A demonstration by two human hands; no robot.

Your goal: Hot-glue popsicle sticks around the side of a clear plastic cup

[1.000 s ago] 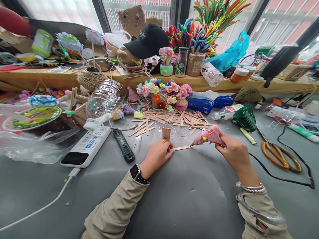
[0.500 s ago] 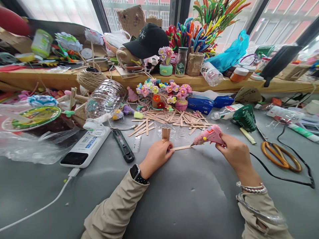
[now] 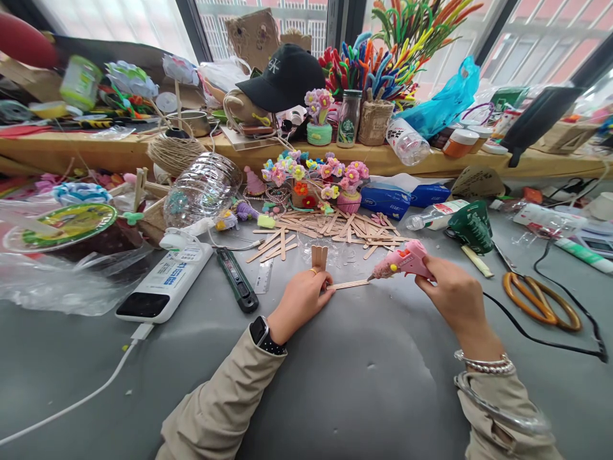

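Observation:
My left hand (image 3: 305, 295) is closed around wooden craft sticks. A few upright sticks (image 3: 319, 257) poke out above its fingers, and a flat craft stick (image 3: 352, 284) extends to the right from its fingertips, low over the grey table. My right hand (image 3: 450, 291) grips a pink hot glue gun (image 3: 405, 259) by its handle. The gun's nozzle is at the right end of the flat stick. Behind my hands lies a loose pile of craft sticks (image 3: 335, 225).
A utility knife (image 3: 237, 280), a clear ruler (image 3: 263, 276) and a white power bank (image 3: 165, 281) lie to the left. On the right are scissors (image 3: 541, 300) and a black cord (image 3: 536, 340). A cluttered wooden ledge (image 3: 268, 155) runs along the back.
The glue gun and my right hand have shifted very slightly to the right. My left hand and the sticks look the same.

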